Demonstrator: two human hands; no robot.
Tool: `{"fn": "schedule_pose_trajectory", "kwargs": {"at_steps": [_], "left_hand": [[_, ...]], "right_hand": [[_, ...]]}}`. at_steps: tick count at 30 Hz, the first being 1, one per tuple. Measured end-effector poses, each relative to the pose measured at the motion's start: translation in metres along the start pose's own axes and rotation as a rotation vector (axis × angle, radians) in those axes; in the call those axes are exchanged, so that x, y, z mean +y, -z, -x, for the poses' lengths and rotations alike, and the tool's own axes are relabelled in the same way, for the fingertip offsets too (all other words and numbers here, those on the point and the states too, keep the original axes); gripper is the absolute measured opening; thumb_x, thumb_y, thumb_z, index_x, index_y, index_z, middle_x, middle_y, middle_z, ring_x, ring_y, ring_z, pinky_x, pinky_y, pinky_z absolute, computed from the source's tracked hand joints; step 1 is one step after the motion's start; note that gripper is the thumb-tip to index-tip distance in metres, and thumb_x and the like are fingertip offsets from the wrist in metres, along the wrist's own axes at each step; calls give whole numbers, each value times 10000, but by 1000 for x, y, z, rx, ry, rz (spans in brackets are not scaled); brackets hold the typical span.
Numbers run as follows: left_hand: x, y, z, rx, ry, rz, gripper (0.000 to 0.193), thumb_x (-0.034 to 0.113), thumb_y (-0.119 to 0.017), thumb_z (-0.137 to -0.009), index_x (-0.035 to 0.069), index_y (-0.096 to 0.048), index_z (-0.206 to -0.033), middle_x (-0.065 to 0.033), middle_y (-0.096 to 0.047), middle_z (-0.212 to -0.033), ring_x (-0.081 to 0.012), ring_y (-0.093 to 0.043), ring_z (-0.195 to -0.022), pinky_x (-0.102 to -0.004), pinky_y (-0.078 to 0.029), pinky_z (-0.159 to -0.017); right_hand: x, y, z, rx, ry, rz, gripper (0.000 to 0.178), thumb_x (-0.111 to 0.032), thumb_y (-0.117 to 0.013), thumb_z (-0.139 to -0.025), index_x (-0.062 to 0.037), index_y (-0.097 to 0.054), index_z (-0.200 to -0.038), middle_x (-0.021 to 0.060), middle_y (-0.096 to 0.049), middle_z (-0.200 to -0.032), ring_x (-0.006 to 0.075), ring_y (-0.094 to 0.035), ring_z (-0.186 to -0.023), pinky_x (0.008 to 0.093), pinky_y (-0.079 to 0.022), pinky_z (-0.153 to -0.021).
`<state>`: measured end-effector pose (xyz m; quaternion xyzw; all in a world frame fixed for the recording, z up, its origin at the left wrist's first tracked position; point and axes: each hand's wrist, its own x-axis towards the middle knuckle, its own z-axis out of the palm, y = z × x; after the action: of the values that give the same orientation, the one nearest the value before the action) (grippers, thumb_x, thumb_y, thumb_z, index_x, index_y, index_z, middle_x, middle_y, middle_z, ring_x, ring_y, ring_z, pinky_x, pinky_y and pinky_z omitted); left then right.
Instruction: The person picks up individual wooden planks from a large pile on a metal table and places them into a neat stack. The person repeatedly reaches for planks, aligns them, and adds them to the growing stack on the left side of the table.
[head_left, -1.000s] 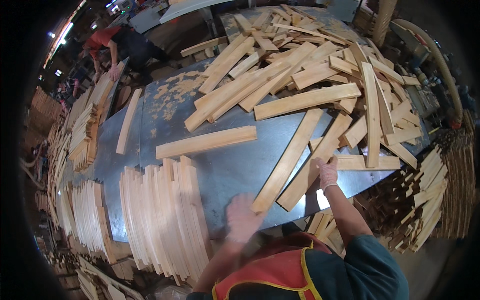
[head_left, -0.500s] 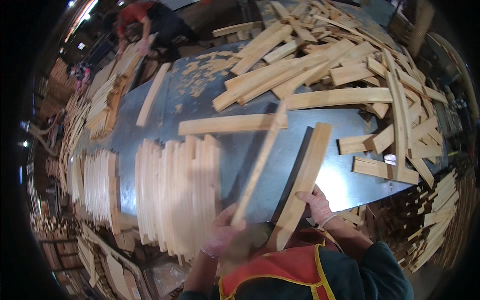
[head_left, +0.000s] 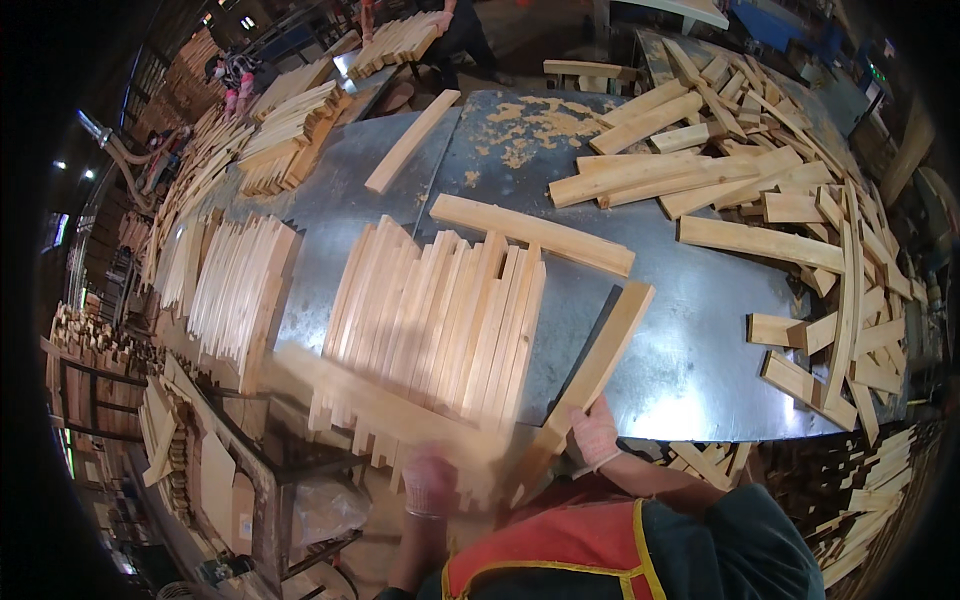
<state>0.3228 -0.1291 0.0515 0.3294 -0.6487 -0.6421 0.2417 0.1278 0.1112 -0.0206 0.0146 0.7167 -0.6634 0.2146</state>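
Note:
My left hand, gloved and smeared by motion, is closed on the near end of a pale wooden board. That board is blurred and slants to the left, over the near ends of a row of upright-packed wooden strips. On the right, my gloved right hand grips a second wooden board by its side, near the lower end. This board stretches up and away over the metal table. Its near end is close to my red apron.
Loose boards are heaped on the table's right side. One board lies across the far ends of the row. Another bundle of strips stands to the left. Sawdust covers the far part. Beyond, a person handles a stack of boards.
My left hand's board has swung from steep to slanting left, over the row of strips. The view has shifted left. My right hand keeps its board. The far person's stack is now raised.

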Motion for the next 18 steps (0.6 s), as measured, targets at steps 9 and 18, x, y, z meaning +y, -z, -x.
{"fn": "schedule_pose_trajectory", "kwargs": {"at_steps": [9, 18], "left_hand": [[63, -80, -134, 180, 40, 266, 586, 278, -790, -941, 4, -530, -1389, -140, -606, -1203, -253, -634, -949, -473, -564, -939], [61, -203, -90, -199, -280, -1346, 986, 403, -836, -815, 129, -359, -1634, -164, -415, -1571, -378, -336, -1520, -551, -304, -1229]], "right_hand": [[-84, -18, -74, -635, -42, 554, 681, -388, -693, -945, -15, -497, -1480, 246, -709, -1245, 436, -682, -1145, 455, -532, -1005], [-135, 43, -281, -26, 600, 1307, 744, -415, -754, -847, -57, -531, -1460, 185, -604, -1431, 342, -531, -1397, 457, -403, -1179]]}}
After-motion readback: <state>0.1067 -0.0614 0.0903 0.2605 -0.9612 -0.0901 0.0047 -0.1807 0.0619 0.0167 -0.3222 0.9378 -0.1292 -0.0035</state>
